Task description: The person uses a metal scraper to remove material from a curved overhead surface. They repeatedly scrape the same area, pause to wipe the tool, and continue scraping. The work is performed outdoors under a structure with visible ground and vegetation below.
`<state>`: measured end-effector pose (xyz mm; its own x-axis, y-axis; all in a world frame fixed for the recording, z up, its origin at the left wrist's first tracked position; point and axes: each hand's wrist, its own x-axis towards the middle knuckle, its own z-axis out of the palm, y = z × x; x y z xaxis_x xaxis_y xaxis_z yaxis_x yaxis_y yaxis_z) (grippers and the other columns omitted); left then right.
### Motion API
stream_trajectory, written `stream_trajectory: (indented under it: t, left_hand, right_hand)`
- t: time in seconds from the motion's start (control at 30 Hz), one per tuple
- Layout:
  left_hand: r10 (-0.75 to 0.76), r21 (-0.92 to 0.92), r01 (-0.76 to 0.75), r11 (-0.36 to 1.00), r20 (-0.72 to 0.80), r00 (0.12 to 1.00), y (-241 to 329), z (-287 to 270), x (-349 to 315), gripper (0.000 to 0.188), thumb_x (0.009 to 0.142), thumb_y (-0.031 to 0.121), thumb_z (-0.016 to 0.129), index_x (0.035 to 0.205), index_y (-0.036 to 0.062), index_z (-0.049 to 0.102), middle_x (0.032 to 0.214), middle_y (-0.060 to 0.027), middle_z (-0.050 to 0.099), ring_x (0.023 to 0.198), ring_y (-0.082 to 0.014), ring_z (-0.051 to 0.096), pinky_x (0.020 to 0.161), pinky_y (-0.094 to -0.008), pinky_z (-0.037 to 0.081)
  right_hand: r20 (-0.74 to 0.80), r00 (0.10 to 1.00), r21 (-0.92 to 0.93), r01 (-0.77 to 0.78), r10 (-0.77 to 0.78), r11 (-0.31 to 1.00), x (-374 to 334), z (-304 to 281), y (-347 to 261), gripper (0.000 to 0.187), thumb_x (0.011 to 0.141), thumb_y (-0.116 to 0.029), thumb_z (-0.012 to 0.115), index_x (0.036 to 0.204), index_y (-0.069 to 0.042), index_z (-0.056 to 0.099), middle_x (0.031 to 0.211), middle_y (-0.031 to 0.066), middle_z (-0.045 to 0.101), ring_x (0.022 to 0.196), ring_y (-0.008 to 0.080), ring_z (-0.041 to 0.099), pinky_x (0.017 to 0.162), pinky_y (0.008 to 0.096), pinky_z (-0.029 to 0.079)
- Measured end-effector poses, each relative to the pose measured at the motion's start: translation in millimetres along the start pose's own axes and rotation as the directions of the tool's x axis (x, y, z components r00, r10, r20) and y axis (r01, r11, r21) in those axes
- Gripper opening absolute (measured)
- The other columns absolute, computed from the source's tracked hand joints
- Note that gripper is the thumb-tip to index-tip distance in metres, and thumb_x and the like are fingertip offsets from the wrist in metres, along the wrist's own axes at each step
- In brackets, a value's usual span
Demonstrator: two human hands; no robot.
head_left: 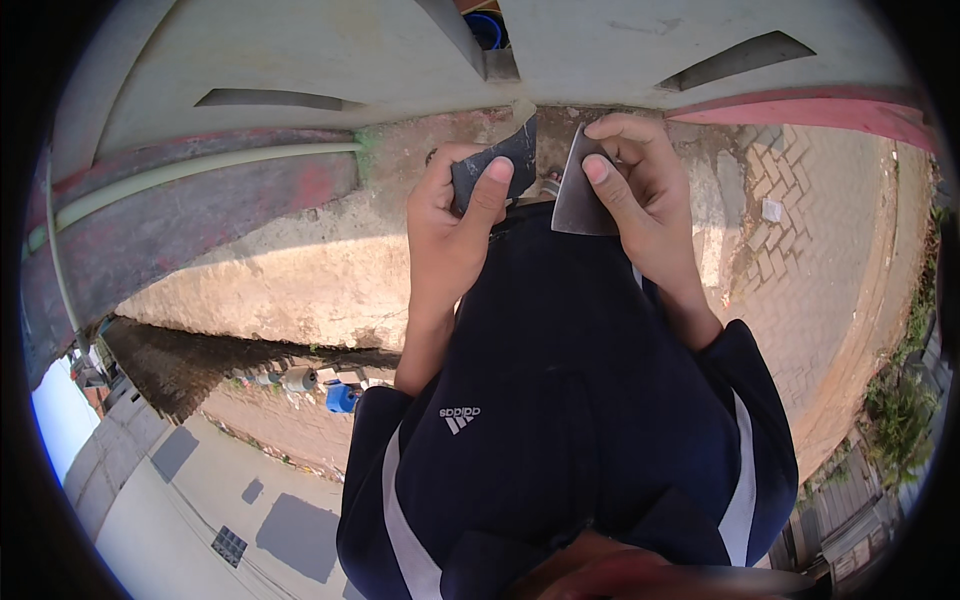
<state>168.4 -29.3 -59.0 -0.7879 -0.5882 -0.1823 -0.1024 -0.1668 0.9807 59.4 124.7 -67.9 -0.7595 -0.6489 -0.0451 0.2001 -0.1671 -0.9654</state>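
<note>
Left hand (450, 230) is pinching a dark, perhaps flexible sheet (525, 155); right hand (645, 195) is gripping a stiff-looking plate (578, 207), sensibly, by its two-o'clock edge.

From my end I can make out just one mark, a small white logo (458, 424) with inverted lettering (460, 412), on the left chest of the navy shirt (570, 330).

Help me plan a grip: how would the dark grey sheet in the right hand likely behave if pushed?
The dark grey sheet is probably light, since its edge looks thin. It seems fairly stiff, as it juts from the right hand without drooping, yet its bowed edge suggests it may flex a little when pushed.
</note>
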Motion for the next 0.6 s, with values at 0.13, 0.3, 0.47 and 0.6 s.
stream_trajectory:
  t: [0.13,0.3,0.47,0.6]
  left_hand:
    - [-0.014,0.029,0.011,1.000,0.108,0.994,4.8,4.9,-5.9,0.026,0.104,0.027,0.058,0.108,0.0010,0.055,0.072,0.0015,0.052,0.061,-0.0049,0.046,0.055,-0.0209,0.038]
    - [-0.016,-0.046,0.021,0.999,0.097,0.995,11.1,7.6,-14.3,0.018,0.107,0.020,0.046,0.114,0.0043,0.050,0.086,-0.0032,0.054,0.071,-0.0071,0.049,0.060,-0.0220,0.041]
    - [0.074,-0.027,-0.070,0.997,0.216,0.974,6.8,1.8,-17.7,0.020,0.106,0.017,0.046,0.120,0.0023,0.048,0.096,-0.0054,0.054,0.078,-0.0084,0.050,0.064,-0.0230,0.045]
    - [0.247,0.027,-0.254,0.967,0.157,0.956,-2.8,1.5,-16.9,0.020,0.105,0.016,0.048,0.118,-0.0003,0.050,0.097,-0.0065,0.055,0.077,-0.0083,0.052,0.065,-0.0229,0.046]
  right_hand:
    - [0.163,0.973,-0.162,0.187,-0.160,0.969,0.0,0.9,-6.3,0.048,0.088,-0.027,0.077,0.125,-0.006,0.054,0.116,0.0128,0.064,0.106,0.0202,0.064,0.087,0.0311,0.050]
    - [0.273,0.948,-0.389,0.265,-0.164,0.882,3.0,5.7,-9.7,0.066,0.074,-0.031,0.087,0.128,-0.008,0.055,0.116,0.0127,0.061,0.104,0.0332,0.063,0.089,0.0390,0.050]
    - [0.337,0.925,-0.393,0.308,-0.175,0.866,3.2,5.9,-11.1,0.070,0.071,-0.032,0.089,0.129,-0.008,0.056,0.116,0.0147,0.060,0.106,0.0333,0.062,0.089,0.0389,0.050]
    - [0.350,0.895,-0.389,0.406,-0.275,0.827,5.4,3.4,-8.9,0.071,0.070,-0.034,0.090,0.129,-0.008,0.058,0.113,0.0143,0.061,0.102,0.0328,0.063,0.086,0.0386,0.051]
